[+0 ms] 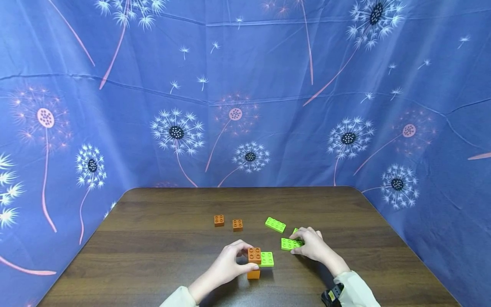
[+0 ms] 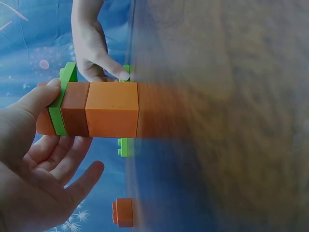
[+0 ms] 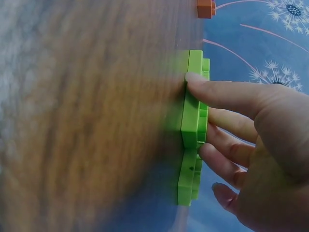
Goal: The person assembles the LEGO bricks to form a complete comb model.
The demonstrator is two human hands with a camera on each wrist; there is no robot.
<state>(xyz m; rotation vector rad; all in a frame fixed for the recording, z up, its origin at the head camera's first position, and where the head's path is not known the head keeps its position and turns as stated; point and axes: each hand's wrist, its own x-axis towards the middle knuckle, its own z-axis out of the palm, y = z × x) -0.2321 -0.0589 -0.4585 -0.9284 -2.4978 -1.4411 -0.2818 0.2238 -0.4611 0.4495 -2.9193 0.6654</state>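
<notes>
Step in hand, as judged: picking up green brick [image 1: 287, 244], flat on bench [image 1: 172, 238]. Best squeeze long sides evenly, lift straight up, avoid nudging neighbouring green brick [image 1: 295, 230] (sits close behind, at angle); hold orange-and-green stack [image 1: 254, 256] steady meanwhile. Right hand [image 1: 313, 245] stretches forward, low; grip narrowed on green brick, thumb near side, fingers far side. Left hand [image 1: 229, 263] pinches upright stack between thumb and fingers, one finger spread clear.
</notes>
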